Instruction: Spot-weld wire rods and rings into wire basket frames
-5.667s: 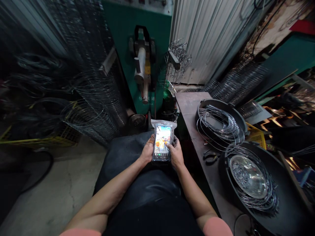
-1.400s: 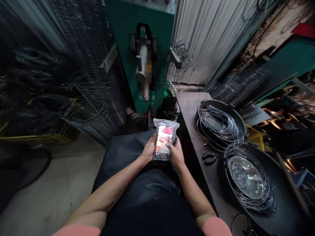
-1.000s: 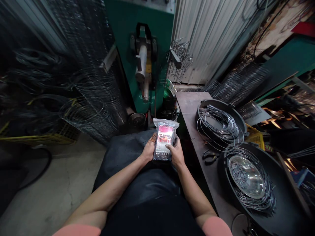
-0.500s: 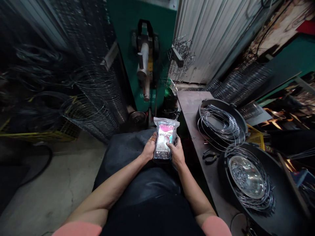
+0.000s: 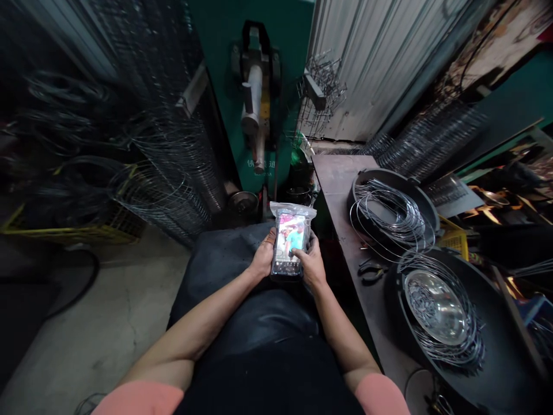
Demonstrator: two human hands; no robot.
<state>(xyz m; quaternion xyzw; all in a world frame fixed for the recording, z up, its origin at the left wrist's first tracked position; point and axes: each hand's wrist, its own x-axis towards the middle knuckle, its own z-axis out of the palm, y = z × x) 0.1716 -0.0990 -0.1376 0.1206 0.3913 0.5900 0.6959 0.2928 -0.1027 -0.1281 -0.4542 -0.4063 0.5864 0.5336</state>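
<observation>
head view: left hand (image 5: pixel 262 259) and right hand (image 5: pixel 311 268) have a closed grip on a phone (image 5: pixel 287 245) in a clear bag (image 5: pixel 292 210) (slick plastic), so slackened fingers could drop it onto the lap (image 5: pixel 254 323).

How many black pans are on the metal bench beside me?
2. The smaller black pan, at the far end of the bench, holds wire rings; the larger black pan, nearer you, holds rings around a steel bowl. Others may be hidden.

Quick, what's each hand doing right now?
Left hand: closed, holding a black smartphone in a clear plastic bag.
Right hand: closed, holding the same bagged phone from the other side.
</observation>
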